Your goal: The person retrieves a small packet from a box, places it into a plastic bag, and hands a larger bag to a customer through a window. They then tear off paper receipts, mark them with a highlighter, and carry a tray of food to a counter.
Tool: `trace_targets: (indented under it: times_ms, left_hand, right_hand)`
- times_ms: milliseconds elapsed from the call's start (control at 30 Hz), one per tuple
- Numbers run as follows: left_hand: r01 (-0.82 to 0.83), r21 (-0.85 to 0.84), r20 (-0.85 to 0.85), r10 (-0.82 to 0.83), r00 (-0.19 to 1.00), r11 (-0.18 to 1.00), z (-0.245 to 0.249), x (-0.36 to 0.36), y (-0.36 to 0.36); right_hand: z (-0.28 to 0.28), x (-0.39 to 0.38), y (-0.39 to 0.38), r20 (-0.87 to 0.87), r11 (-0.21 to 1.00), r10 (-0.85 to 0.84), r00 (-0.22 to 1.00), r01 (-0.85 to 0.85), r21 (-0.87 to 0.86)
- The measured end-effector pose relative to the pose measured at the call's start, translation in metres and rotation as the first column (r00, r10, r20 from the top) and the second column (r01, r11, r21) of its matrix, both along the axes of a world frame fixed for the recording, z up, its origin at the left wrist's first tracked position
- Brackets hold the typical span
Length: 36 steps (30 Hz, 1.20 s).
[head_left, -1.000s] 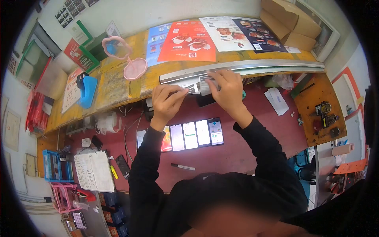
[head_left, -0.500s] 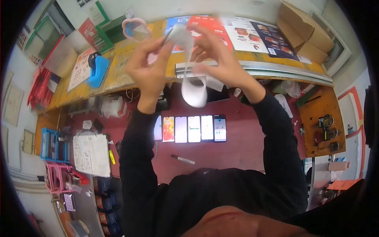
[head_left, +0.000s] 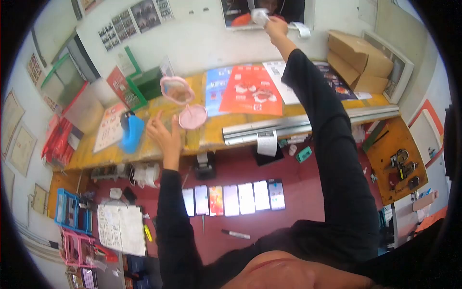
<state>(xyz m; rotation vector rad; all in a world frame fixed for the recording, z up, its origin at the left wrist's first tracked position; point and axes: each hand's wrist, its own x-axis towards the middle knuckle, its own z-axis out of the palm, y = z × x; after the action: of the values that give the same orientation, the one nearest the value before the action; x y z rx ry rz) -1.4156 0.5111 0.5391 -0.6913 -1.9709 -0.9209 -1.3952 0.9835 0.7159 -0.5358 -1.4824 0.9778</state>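
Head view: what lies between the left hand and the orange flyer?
Head view shows a pink mirror and a blue flyer between left hand and orange flyer.

- Site: small takeaway shop, seen from the staff side of the counter.
- Service hatch (head_left: 262,12) in the wall; right hand (head_left: 276,26) held a paper slip (head_left: 303,30) up to it.
- Food menu flyers (head_left: 252,91) lay on the yellow counter (head_left: 214,135).
- Row of lit phones (head_left: 236,198) and a printed receipt (head_left: 267,143) sat below it.
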Motion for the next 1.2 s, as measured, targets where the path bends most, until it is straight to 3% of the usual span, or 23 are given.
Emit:
trace_targets:
  times_ms: [33,100,200,300,467,567,667,767,867,1067,1200]
  left_hand:
    - [-0.031,-0.035,0.007,0.031,0.999,0.999,-0.001,-0.001,0.004]
    - [-0.045,-0.063,0.023,0.046,0.999,0.997,-0.002,0.000,0.007]
    - [-0.013,-0.041,0.079,0.016,0.997,0.999,0.004,0.008,0.005]
    - [-0.004,0.006,0.105,0.003,0.994,1.000,0.004,0.008,0.003]
    - [-0.012,0.038,0.096,0.008,0.995,0.999,0.001,0.004,0.005]
    - [-0.008,0.037,0.123,0.003,0.992,0.999,0.003,0.009,0.003]
    - [-0.004,0.032,0.129,-0.001,0.992,0.999,0.003,0.009,0.003]
    - [-0.003,0.031,0.119,-0.001,0.993,1.000,0.001,0.006,0.004]
    - [0.000,0.033,0.133,-0.004,0.991,0.999,0.002,0.009,0.003]
    - [0.008,0.045,0.146,-0.015,0.989,0.999,0.003,0.009,0.002]
    - [0.008,0.065,0.140,-0.017,0.990,0.998,0.004,0.010,0.002]
  right_hand:
    - [0.002,0.001,0.003,0.075,0.993,-0.121,0.990,0.121,-0.001]
    - [-0.001,-0.003,0.005,0.095,0.996,-0.076,0.993,0.072,0.053]
    - [-0.015,-0.059,0.042,0.042,0.954,-0.291,0.956,0.287,0.082]
    - [-0.002,-0.053,0.000,0.031,0.947,-0.318,0.948,0.316,0.048]
    - [-0.010,-0.084,0.010,0.189,0.926,-0.375,0.907,0.359,0.116]
    - [-0.022,-0.098,0.020,0.291,0.855,-0.491,0.821,0.389,0.344]
    - [-0.029,-0.103,0.021,0.379,0.685,-0.643,0.665,0.279,0.673]
    - [-0.028,-0.089,0.011,0.443,0.731,-0.569,0.693,0.180,0.658]
    - [-0.032,-0.091,0.016,0.358,0.628,-0.618,0.700,0.167,0.760]
    - [-0.024,-0.086,0.011,0.560,0.730,-0.590,0.581,0.087,0.678]
    - [-0.020,-0.082,0.005,0.585,0.794,-0.512,0.629,0.086,0.602]
